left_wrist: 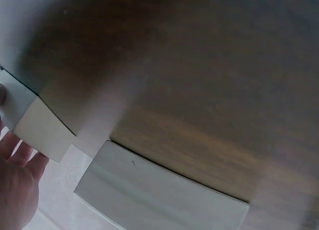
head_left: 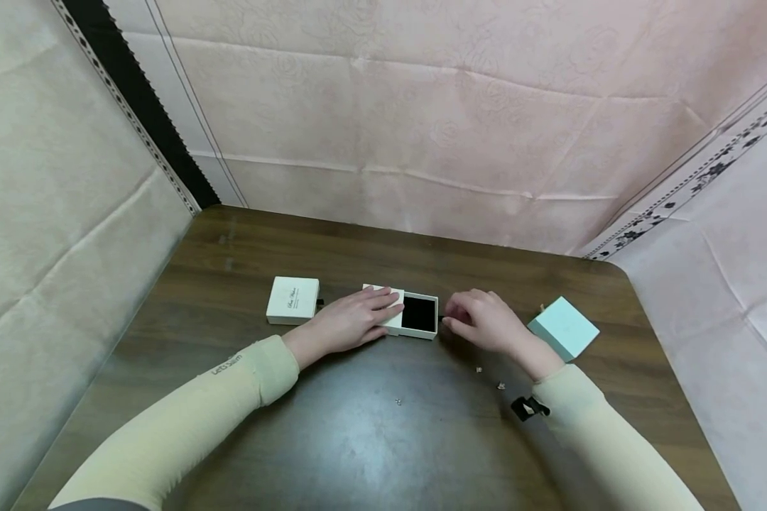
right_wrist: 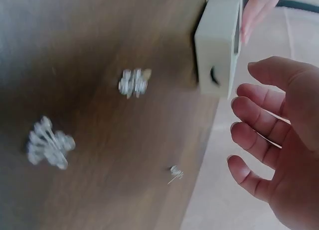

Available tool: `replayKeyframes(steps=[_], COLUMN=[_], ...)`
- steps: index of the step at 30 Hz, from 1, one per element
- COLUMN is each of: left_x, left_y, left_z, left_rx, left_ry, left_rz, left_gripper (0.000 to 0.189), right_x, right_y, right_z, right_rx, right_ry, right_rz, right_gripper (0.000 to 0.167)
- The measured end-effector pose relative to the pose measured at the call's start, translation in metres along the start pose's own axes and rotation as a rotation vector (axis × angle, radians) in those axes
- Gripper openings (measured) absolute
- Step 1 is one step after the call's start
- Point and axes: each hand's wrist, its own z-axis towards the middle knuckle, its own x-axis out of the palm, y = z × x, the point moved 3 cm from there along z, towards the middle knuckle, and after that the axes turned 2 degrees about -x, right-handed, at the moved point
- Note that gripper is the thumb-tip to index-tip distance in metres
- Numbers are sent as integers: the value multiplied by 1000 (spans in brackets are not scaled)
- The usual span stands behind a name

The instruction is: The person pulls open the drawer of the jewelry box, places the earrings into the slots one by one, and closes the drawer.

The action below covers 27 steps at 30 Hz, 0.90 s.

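My left hand (head_left: pixel 351 319) lies over the sleeve of a white slide-out jewelry box (head_left: pixel 420 313), thumb at its near side. In the left wrist view the fingers (left_wrist: pixel 22 154) are along the box's upper edge. The box's drawer stands pulled out to the right, showing a black lining. Just off the drawer's right end is my right hand (head_left: pixel 479 319). In the right wrist view its fingers (right_wrist: pixel 249 140) are loosely bent, with nothing between them, apart from the drawer end and its small black ribbon tab (right_wrist: pixel 214 75).
A second white box (head_left: pixel 293 298) with printed lettering sits left of my left hand. Beyond my right wrist stands a pale turquoise box (head_left: pixel 564 328). Small sparkly jewelry pieces lie on the wooden table (head_left: pixel 319 440), one (head_left: pixel 501 386) near my right sleeve, another (head_left: pixel 398 402) nearer the front.
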Motion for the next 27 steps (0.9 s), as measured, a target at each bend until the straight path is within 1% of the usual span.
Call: replayKeyframes(steps=[4, 7, 10, 14, 17, 21, 24, 27], left_x=[0, 1, 1, 2, 2, 2, 1, 1], left_y=[0, 0, 0, -1, -2, -2, -2, -2], left_z=[0, 0, 0, 0, -1, -1, -2, -2], left_rx=[-6, -10, -14, -17, -15, -17, -17, -13], left_ry=[3, 6, 8, 7, 6, 3, -3, -9], left_rz=[-10, -13, -16, -30, -31, -27, -21, -15], left_gripper=[54, 54, 54, 54, 54, 53, 53, 53], right_x=[-1, 3, 8, 15, 22, 32, 39, 45], right_y=[21, 39, 55, 73, 84, 95, 101, 105], right_z=[-10, -16, -21, -27, -30, -36, -40, -43], right_rx=[-110, -168, -224, -309, -354, -400, -437, -466], right_ry=[-46, -42, -33, -39, -43, -28, -17, -25], right_rz=[-43, -50, -62, -100, -126, -134, -139, -150], right_gripper=[9, 12, 18, 23, 24, 24, 21, 18])
